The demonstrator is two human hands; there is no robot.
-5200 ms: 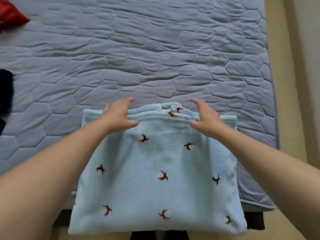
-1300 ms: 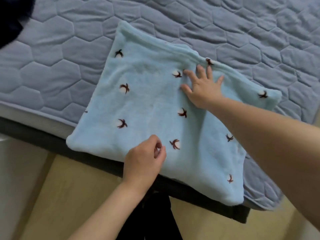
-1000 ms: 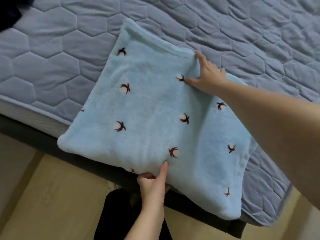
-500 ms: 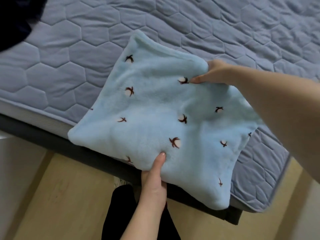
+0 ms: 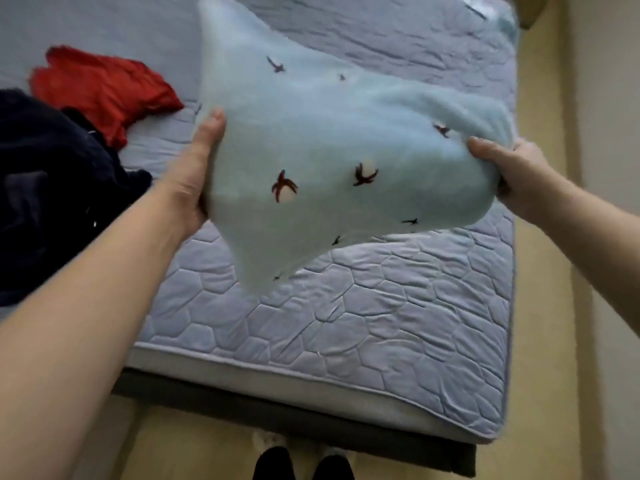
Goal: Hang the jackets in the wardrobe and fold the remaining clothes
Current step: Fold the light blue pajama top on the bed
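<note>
Clothes (image 5: pixel 41 188) in dark blue lie far left on the bed (image 5: pixel 381 323), with a red cloth (image 5: pixel 100 88) beside them. The left hand (image 5: pixel 194 174) holds the left edge of the folded light blue fleece (image 5: pixel 329 150), thumb on top. It is up over the bed. The right hand (image 5: pixel 512 178) holds its right edge.

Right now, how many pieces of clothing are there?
3: the blue fleece held above the mattress, a red garment lying far left, a navy garment beside it. More may lie out of view.
</note>
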